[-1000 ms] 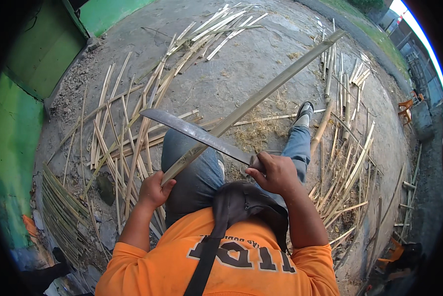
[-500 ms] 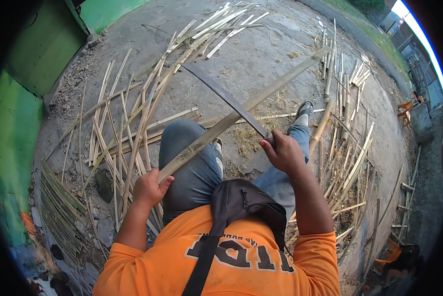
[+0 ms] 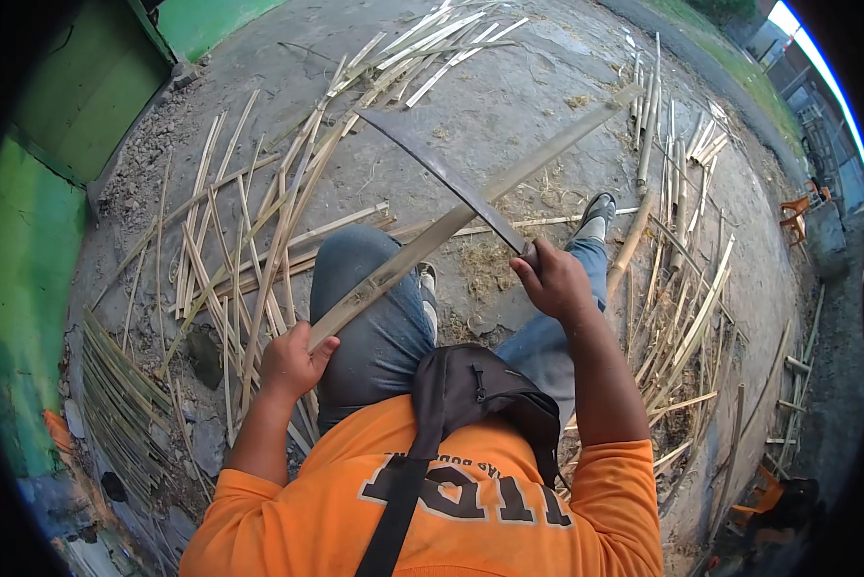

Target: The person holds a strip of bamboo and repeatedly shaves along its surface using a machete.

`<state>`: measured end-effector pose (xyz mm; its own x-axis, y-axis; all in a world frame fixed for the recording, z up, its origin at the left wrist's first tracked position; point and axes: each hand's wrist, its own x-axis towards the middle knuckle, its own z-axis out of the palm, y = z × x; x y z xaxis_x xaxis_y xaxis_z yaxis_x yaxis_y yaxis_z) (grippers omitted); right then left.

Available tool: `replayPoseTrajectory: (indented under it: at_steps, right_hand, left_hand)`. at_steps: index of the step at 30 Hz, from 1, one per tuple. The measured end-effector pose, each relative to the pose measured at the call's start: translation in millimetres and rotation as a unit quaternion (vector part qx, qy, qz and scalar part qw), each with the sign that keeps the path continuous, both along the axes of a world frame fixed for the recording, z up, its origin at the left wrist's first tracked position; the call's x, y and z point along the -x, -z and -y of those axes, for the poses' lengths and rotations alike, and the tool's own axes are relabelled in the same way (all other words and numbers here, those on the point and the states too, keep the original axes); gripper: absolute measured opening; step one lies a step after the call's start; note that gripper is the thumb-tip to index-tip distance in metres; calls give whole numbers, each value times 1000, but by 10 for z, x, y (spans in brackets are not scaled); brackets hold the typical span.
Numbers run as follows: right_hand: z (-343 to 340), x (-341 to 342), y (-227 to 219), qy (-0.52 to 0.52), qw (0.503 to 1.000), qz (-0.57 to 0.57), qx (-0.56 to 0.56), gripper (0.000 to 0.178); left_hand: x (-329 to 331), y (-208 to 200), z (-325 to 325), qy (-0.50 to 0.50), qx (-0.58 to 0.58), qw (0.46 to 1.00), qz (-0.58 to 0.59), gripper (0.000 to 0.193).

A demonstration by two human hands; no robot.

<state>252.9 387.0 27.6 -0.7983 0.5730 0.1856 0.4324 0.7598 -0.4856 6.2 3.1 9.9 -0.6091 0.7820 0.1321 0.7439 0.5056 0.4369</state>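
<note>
My left hand (image 3: 295, 362) is closed around the near end of a long, flat bamboo strip (image 3: 384, 281). The strip slants over my left knee, away to the far right. In my right hand (image 3: 555, 279) is the handle of a machete (image 3: 422, 174), gripped in a fist. Its long dark blade points to the far left and crosses the strip near the middle, appearing to touch it. Most of the handle is hidden by my fingers.
Loose bamboo strips (image 3: 288, 207) lie crisscrossed at the left, and a bundle of thin green strips (image 3: 119, 394) is at the near left. Bamboo poles (image 3: 629, 245) and split pieces (image 3: 687, 346) cover the right side. A green wall (image 3: 28, 260) stands far left.
The machete blade has tilted slightly along the bamboo strip, and my right hand has shifted up a little. My left hand keeps its hold, nearly unmoved.
</note>
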Motion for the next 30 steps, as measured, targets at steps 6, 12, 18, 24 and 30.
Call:
replayPoseTrajectory:
  at_steps: [6, 12, 18, 24, 30]
  right_hand:
    - [420, 18, -163, -75, 994, 68, 32, 53]
    - [243, 102, -132, -116, 991, 37, -50, 55]
    - [104, 217, 6, -132, 988, 39, -74, 56]
    - [151, 161, 69, -135, 988, 4, -70, 53]
    - [488, 196, -133, -164, 985, 17, -58, 52]
  left_hand:
    - [35, 52, 54, 6, 2, 1000, -13, 69]
    - [73, 155, 46, 18, -11, 1000, -18, 68]
    - [28, 110, 53, -1, -17, 1000, -10, 68]
    - [61, 82, 30, 16, -4, 1000, -16, 67]
    - [32, 204, 71, 24, -11, 1000, -14, 64]
